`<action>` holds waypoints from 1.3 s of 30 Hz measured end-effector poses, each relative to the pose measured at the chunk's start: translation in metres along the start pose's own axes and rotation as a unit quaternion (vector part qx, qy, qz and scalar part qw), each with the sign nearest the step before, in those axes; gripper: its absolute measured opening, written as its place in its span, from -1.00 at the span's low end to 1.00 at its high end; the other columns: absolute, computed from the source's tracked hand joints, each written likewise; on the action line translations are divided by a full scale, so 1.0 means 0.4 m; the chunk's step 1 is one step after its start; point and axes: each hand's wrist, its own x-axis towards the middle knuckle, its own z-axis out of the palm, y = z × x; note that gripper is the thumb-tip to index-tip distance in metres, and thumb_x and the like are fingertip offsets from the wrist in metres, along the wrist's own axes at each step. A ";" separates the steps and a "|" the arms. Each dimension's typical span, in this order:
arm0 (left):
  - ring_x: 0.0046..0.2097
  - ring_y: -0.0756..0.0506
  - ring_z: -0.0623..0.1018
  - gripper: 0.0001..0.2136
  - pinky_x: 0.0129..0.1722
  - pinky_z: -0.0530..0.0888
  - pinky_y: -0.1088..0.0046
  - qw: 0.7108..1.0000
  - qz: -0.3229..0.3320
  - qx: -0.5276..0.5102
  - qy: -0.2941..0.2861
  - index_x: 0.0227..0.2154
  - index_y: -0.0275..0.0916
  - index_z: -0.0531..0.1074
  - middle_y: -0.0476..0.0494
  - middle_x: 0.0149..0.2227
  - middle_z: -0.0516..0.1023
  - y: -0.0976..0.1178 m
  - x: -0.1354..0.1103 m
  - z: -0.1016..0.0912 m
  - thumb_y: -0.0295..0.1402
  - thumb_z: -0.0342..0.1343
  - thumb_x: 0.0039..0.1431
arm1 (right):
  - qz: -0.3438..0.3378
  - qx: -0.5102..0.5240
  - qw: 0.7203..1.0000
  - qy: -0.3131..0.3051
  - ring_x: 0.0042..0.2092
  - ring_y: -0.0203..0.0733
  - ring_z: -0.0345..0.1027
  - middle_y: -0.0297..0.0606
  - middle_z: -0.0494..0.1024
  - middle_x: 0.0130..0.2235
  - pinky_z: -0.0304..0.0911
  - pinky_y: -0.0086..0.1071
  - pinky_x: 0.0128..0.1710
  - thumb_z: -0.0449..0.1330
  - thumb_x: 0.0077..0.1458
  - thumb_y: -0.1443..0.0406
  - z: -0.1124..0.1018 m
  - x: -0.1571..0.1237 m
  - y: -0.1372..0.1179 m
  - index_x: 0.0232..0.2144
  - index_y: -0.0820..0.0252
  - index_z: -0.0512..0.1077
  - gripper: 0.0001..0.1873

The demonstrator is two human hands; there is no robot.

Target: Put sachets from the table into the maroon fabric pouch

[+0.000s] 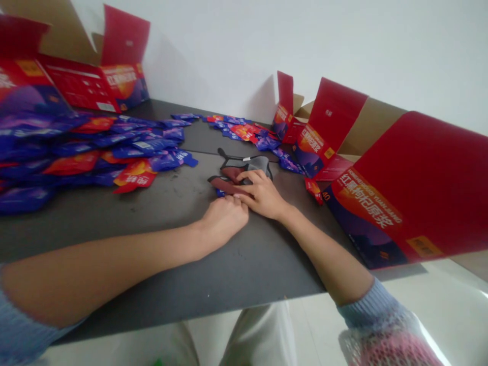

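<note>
Near the middle of the dark table lies a soft grey and maroon cloth item [259, 163] with black edging, a white tag and a strap-like end; its exact kind is unclear. My right hand [265, 195] rests over its near side, fingers bent and pressed on the maroon part. Just left of it and touching it, my left hand [224, 221] is closed with the knuckles up, close to the near edge of the cloth. A small bit of blue packet [220, 193] peeks out between the cloth and my left fingers. What the left fingers hold is hidden.
Blue and red sachets [141, 145] are heaped at the left, with more sachets [244, 131] along the back. Open red cartons stand at right, the nearest a large carton [381, 203]; another open carton [124, 84] stands back left. A white wall [229, 51] rises behind the table [171, 284].
</note>
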 end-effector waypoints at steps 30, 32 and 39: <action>-0.09 -0.27 0.65 -0.65 -0.21 0.60 0.24 1.000 -0.019 -0.005 -0.005 0.05 -0.56 0.48 -0.48 -0.14 0.64 -0.010 0.004 -0.004 -0.67 -0.08 0.31 | -0.001 0.009 1.000 -0.019 0.30 0.08 0.13 -0.19 0.30 0.35 0.07 0.08 0.27 -0.09 0.38 -0.06 -0.007 -0.024 0.034 0.20 -0.07 0.46 -0.44; -0.10 -0.27 0.66 -0.66 -0.21 0.60 0.24 1.000 -0.018 -0.008 -0.001 0.03 -0.56 0.49 -0.48 -0.17 0.64 -0.011 0.004 -0.004 -0.67 -0.08 0.31 | 0.031 -0.022 0.998 -0.041 0.27 0.10 0.13 -0.20 0.31 0.34 0.10 0.07 0.25 -0.05 0.36 -0.08 -0.010 -0.024 0.037 0.26 -0.11 0.39 -0.44; -0.13 -0.27 0.65 -0.75 -0.24 0.60 0.25 1.000 -0.016 -0.006 0.002 -0.15 -0.47 0.54 -0.42 -0.19 0.62 -0.013 0.001 -0.004 -0.66 -0.04 0.27 | 0.206 -0.124 0.970 -0.032 0.19 0.19 0.16 -0.17 0.42 0.25 0.26 0.08 0.09 0.01 0.34 -0.04 -0.026 -0.029 0.030 0.29 -0.16 0.36 -0.46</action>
